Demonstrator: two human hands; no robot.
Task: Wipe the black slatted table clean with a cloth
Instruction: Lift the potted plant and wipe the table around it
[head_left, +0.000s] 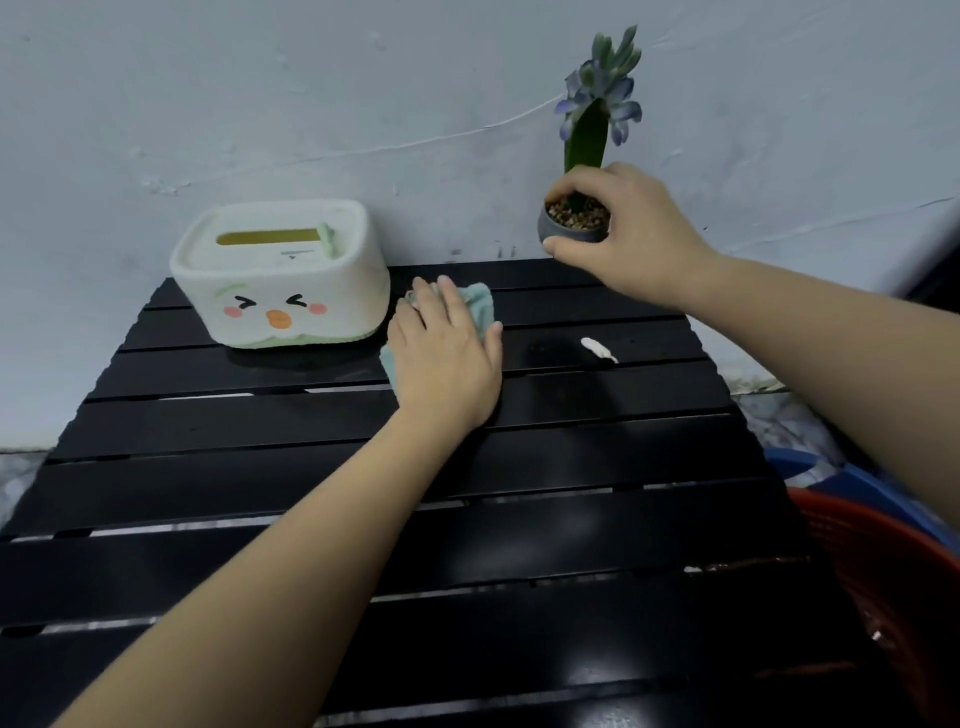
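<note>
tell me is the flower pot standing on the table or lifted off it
Lifted. The right hand grips the flower pot with its base above the table.

Both forearms bare, reaching forward from the near edge. Left arm enters from lower left, angled up toward centre; wrist straight. Left hand (447, 358) lies palm down, fingers straight and close together, thumb out to the right, pressing flat on the cloth (480, 306) against the worktop (571, 519). Right arm enters from the right edge, angled up and left, held higher. Right hand (628, 234) is raised, fingers and thumb curled in a grip round the rim of the small pot (566, 234).
</note>
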